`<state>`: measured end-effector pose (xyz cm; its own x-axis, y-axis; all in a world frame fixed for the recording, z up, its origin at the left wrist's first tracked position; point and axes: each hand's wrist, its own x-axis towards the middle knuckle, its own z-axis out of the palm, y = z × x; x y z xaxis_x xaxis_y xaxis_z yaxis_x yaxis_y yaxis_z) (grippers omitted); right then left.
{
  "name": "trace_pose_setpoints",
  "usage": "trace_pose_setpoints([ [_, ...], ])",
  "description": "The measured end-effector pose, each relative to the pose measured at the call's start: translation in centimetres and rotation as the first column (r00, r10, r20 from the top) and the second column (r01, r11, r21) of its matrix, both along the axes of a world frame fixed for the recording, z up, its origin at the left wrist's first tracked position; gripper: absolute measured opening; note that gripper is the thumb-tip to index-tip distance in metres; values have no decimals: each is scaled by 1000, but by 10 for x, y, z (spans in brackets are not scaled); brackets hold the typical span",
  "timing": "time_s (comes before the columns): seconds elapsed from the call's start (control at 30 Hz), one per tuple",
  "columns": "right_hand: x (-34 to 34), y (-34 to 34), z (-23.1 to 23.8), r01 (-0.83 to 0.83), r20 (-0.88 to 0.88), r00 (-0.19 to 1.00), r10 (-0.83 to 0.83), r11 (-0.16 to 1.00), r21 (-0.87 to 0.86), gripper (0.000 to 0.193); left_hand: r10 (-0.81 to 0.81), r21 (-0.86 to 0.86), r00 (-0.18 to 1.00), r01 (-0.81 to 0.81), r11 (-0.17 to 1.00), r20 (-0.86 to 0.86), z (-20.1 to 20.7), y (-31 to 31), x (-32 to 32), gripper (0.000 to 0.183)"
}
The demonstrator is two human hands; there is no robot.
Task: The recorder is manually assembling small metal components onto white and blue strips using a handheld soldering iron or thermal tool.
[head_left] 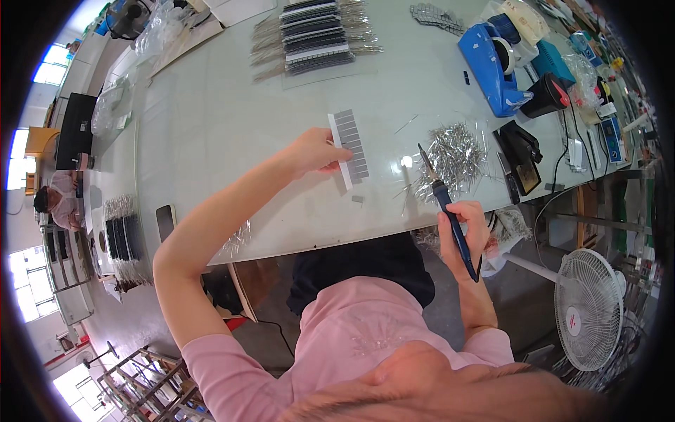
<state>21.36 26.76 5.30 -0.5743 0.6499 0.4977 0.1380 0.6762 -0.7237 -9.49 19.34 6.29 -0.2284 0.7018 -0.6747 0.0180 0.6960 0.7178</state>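
Observation:
My left hand [316, 150] is closed on a white strip [340, 151] that bears a row of small grey rectangular pieces [356, 132]. Its thumb lies across the strip's face. Between the fingers of my right hand [467, 228] is a soldering iron [446, 197] with a dark blue handle, its tip pointing up and left. That tip is beside a heap of thin silvery wire leads [457, 156] on the table. Just below the strip, a single loose grey piece [358, 200] lies apart from it.
Rows of dark pieces with wire leads [315, 36] lie at the far side. A blue tape dispenser [492, 70], a dark cup [547, 95] and a black soldering stand [519, 158] are at the right. A phone [166, 222] lies left; a white fan [589, 309] stands lower right.

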Motion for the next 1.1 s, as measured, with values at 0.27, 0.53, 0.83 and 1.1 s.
trace_pose_setpoints([
  [0.27,39,16,1,254,-49,962,-269,946,-199,23,2,92,993,9,996,-119,-24,-13,-11,38],
  [0.53,143,100,49,560,-30,804,-593,774,-296,13,43,161,999,-37,986,-30,-21,-29,-2,31],
  [0.83,137,183,38,549,173,833,-525,747,-375,15,89,155,994,-79,985,-61,-27,-42,-5,31],
  [1.1,135,163,49,547,153,835,-528,770,-330,13,-65,38,727,125,991,-684,-28,-23,-17,78],
])
